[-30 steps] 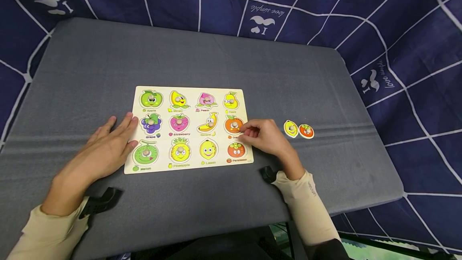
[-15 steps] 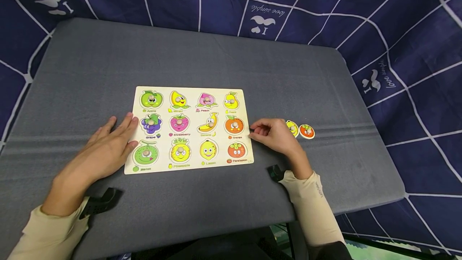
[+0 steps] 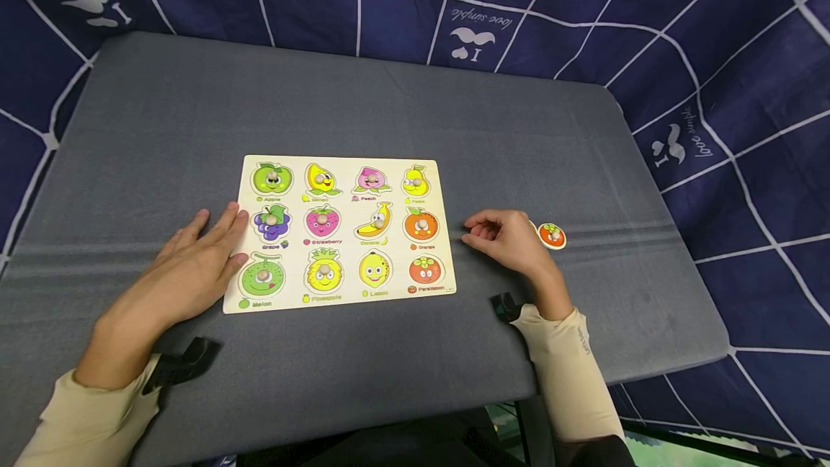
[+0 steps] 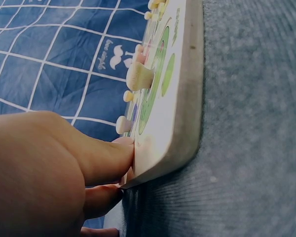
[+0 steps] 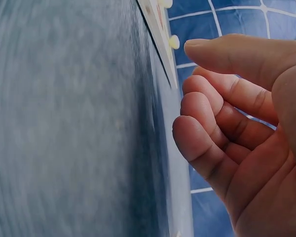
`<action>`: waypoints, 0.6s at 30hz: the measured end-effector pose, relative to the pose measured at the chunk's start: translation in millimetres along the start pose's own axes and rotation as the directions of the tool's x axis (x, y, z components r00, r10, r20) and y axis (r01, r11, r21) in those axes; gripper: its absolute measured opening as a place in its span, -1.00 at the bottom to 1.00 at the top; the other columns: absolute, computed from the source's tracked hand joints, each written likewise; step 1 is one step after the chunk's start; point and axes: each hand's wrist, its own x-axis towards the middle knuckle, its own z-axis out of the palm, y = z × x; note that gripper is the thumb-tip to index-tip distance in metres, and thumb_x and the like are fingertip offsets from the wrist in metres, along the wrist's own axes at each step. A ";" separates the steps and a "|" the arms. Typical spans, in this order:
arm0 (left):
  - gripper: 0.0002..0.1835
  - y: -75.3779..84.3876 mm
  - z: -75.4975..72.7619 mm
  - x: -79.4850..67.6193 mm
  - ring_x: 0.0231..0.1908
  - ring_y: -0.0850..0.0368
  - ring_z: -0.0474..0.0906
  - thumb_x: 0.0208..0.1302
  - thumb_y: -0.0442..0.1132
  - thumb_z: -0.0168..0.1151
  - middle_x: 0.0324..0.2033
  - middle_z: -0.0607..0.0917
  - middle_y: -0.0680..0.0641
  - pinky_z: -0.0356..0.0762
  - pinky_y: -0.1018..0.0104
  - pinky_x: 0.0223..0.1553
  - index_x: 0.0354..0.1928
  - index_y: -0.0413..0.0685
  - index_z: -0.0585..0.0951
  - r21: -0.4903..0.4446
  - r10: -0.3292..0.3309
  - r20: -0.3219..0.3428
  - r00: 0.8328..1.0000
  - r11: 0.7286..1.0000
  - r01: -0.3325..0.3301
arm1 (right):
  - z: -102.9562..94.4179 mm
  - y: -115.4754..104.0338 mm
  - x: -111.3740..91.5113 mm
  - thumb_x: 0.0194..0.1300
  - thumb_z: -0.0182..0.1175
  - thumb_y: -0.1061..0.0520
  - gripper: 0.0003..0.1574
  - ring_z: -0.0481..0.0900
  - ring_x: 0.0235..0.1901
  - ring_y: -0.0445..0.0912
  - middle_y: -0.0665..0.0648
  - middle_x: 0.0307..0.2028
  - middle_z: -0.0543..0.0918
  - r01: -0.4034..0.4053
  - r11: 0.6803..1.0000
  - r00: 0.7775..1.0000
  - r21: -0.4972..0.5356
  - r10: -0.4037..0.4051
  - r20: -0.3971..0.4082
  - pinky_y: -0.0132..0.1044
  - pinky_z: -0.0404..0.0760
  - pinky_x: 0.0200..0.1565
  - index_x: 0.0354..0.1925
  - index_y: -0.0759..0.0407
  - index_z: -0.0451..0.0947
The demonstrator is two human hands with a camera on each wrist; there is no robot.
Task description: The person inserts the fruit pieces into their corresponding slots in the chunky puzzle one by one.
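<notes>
A wooden fruit puzzle board [image 3: 346, 233] lies flat on the grey table. My left hand [image 3: 188, 265] rests at its left edge with fingers extended; in the left wrist view the thumb [image 4: 106, 160] touches the board's corner. To the right of the board, my right hand [image 3: 506, 240] hovers with loosely curled fingers, and the right wrist view shows nothing between thumb and fingertips. Knobbed pieces fill most spots, such as the orange [image 3: 421, 224]. The lemon spot [image 3: 374, 268] and persimmon spot [image 3: 425, 269] show flat pictures without knobs.
A loose persimmon piece [image 3: 552, 236] lies on the table [image 3: 622, 294] beyond my right hand. The lemon piece beside it is almost wholly hidden by that hand. A navy gridded cloth [image 3: 402, 13] hangs along the table's far and right sides.
My right hand has drawn back rightward from the orange piece, off the board, and now covers most of the loose lemon piece. My left hand and the board have stayed put.
</notes>
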 end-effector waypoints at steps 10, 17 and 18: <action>-0.31 0.4 1.0 0.5 0.41 -0.56 -0.31 0.53 -0.22 -0.01 0.50 -0.12 -0.36 -0.25 -0.52 0.25 0.51 -0.35 -0.04 -0.008 -0.011 -0.001 1.000 1.000 0.011 | -11.7 14.8 -3.8 0.11 0.44 0.33 -0.86 0.57 -0.54 -0.20 0.09 -0.52 0.67 0.002 1.000 1.000 0.002 -0.002 -0.024 -0.52 0.50 -0.47 -0.30 0.33 0.71; -0.30 0.0 1.5 0.4 0.41 -0.57 -0.33 0.55 -0.20 -0.03 0.50 -0.14 -0.36 -0.27 -0.53 0.25 0.51 -0.34 -0.06 0.000 -0.016 0.003 1.000 1.000 0.016 | -18.2 22.6 -4.7 0.11 0.43 0.35 -0.86 0.57 -0.53 -0.23 0.12 -0.51 0.67 -0.010 1.000 1.000 0.012 0.011 -0.030 -0.54 0.51 -0.45 -0.29 0.36 0.70; -0.30 0.1 1.5 0.5 0.41 -0.57 -0.32 0.54 -0.20 -0.02 0.50 -0.13 -0.37 -0.27 -0.53 0.25 0.51 -0.35 -0.05 0.002 -0.016 0.001 1.000 1.000 0.016 | -19.2 23.5 -5.2 0.12 0.43 0.35 -0.86 0.57 -0.53 -0.23 0.12 -0.51 0.68 -0.016 1.000 0.999 0.012 0.017 -0.028 -0.53 0.52 -0.45 -0.29 0.36 0.70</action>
